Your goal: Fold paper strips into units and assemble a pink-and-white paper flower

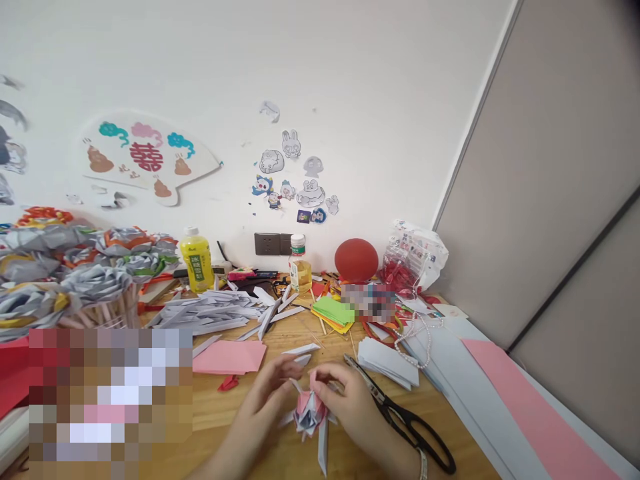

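Note:
A folded paper flower (310, 417) in pink and pale grey-white stands just above the wooden table, with white paper strips sticking out around it. My right hand (350, 397) pinches a pink piece at its upper edge between thumb and fingertips. On the other side, my left hand (273, 390) curves beside the flower, fingers apart, its thumb close to a white strip; whether it touches is hard to see. Black-handled scissors (395, 407) lie right of my right hand. A stack of pink paper (230, 357) lies beyond my left hand.
Folded white strips (210, 312) pile up at the back. Further right are green paper slips (334, 310), white slips (387, 363) and a red balloon (356, 260). A yellow drink bottle (196, 261) stands near finished paper flowers (100, 287). Large sheets (530, 400) line the right edge.

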`<act>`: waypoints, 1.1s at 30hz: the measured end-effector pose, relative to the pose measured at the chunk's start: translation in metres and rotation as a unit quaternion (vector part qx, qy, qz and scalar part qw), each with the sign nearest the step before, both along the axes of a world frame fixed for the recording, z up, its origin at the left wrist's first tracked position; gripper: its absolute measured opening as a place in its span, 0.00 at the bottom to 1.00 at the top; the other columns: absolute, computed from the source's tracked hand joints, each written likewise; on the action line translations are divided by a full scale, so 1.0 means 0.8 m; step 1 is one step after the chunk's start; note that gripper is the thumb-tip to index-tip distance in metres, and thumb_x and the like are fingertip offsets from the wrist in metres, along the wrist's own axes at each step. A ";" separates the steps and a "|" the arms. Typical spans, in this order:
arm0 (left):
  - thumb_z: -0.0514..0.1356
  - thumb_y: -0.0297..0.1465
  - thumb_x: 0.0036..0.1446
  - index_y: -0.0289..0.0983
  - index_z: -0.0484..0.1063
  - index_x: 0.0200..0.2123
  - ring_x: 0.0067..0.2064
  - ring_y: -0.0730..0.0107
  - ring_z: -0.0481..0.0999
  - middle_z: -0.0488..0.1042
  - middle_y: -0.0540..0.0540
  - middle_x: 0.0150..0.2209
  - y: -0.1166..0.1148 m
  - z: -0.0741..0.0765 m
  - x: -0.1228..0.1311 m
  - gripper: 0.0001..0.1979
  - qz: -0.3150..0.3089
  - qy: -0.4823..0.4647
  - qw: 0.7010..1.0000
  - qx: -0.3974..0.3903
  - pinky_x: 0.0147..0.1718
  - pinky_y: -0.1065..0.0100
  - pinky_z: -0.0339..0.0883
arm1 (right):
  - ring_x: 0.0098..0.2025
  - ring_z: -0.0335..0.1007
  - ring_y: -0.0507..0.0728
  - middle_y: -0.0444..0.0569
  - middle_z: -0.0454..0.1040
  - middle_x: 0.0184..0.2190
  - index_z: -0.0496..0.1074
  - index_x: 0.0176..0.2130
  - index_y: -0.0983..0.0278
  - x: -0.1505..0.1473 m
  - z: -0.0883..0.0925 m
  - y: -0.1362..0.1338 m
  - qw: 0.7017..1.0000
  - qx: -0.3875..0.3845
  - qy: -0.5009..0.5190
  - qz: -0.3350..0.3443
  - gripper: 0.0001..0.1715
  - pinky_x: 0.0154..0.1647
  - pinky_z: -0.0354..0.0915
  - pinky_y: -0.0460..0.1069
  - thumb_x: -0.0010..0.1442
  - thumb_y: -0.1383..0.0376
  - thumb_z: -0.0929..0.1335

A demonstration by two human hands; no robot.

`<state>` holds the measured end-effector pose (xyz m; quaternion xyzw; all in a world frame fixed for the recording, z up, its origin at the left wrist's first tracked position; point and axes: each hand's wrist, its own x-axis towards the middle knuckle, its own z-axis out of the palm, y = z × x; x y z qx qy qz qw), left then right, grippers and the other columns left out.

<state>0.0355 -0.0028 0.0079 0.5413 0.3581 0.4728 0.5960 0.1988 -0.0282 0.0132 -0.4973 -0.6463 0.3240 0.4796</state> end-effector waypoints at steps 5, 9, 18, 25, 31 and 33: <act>0.62 0.33 0.47 0.41 0.77 0.33 0.40 0.59 0.74 0.78 0.44 0.36 -0.007 0.026 -0.001 0.08 0.023 0.179 0.971 0.156 0.42 0.64 0.66 | 0.37 0.68 0.54 0.46 0.74 0.32 0.74 0.35 0.63 -0.009 0.008 -0.010 0.997 0.065 -0.047 -0.015 0.07 0.41 0.63 0.48 0.55 0.70 0.66; 0.63 0.31 0.45 0.43 0.78 0.31 0.37 0.58 0.76 0.79 0.45 0.33 -0.014 0.031 0.001 0.07 0.058 0.181 0.965 0.178 0.39 0.64 0.68 | 0.36 0.69 0.54 0.46 0.73 0.31 0.73 0.35 0.63 -0.012 0.006 -0.015 0.991 0.111 -0.052 -0.054 0.09 0.37 0.63 0.47 0.53 0.73 0.67; 0.63 0.31 0.45 0.42 0.78 0.30 0.37 0.58 0.76 0.79 0.44 0.32 -0.015 0.021 -0.004 0.06 0.084 0.194 0.953 0.215 0.38 0.64 0.69 | 0.36 0.67 0.55 0.46 0.75 0.31 0.71 0.34 0.62 -0.014 0.004 -0.016 0.971 0.215 -0.087 -0.052 0.05 0.37 0.63 0.49 0.56 0.71 0.67; 0.63 0.30 0.45 0.41 0.76 0.24 0.32 0.61 0.76 0.78 0.46 0.28 -0.016 0.026 -0.003 0.01 0.080 0.188 0.952 0.226 0.34 0.67 0.68 | 0.35 0.66 0.54 0.46 0.73 0.29 0.71 0.33 0.63 -0.013 0.000 -0.015 0.972 0.217 -0.077 -0.054 0.05 0.36 0.63 0.48 0.55 0.72 0.68; 0.62 0.32 0.47 0.37 0.71 0.24 0.29 0.66 0.73 0.74 0.48 0.25 -0.008 0.023 -0.001 0.05 0.031 0.165 0.977 0.130 0.29 0.70 0.66 | 0.37 0.67 0.54 0.45 0.72 0.31 0.72 0.33 0.63 -0.010 0.006 -0.013 0.992 0.105 -0.057 -0.038 0.06 0.38 0.62 0.47 0.53 0.73 0.68; 0.61 0.34 0.48 0.36 0.68 0.24 0.26 0.69 0.71 0.71 0.50 0.23 -0.004 0.015 0.000 0.08 0.003 0.145 0.986 0.087 0.26 0.72 0.63 | 0.37 0.68 0.53 0.44 0.71 0.31 0.73 0.32 0.63 -0.009 0.008 -0.012 0.995 0.069 -0.061 -0.032 0.07 0.38 0.62 0.46 0.52 0.73 0.69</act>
